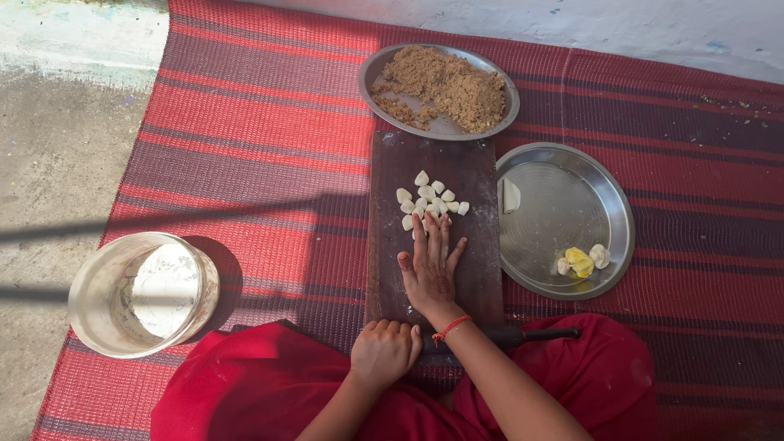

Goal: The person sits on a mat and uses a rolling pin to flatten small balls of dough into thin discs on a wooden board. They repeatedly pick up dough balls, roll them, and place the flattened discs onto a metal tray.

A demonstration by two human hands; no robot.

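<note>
Flat, fingers spread, right hand [430, 269] pressed on dough pieces [429, 202] mid wooden board [433, 237], holding nothing. Left hand [384, 351] curled closed over board's near edge. Best: steady board, roll lightly, keep pieces clear of filling plate [438, 90].

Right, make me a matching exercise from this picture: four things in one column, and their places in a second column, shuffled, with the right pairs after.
Things:
1. dough pieces
2. brown crumbly filling
3. metal pot
4. right hand

Places:
A. on the red striped mat, left of the wooden board
B. flat on the board, fingertips at the pale heap
C. heaped on the round plate above the board
D. clustered on the upper half of the board

Pairs: 1-D, 2-C, 3-A, 4-B
</note>
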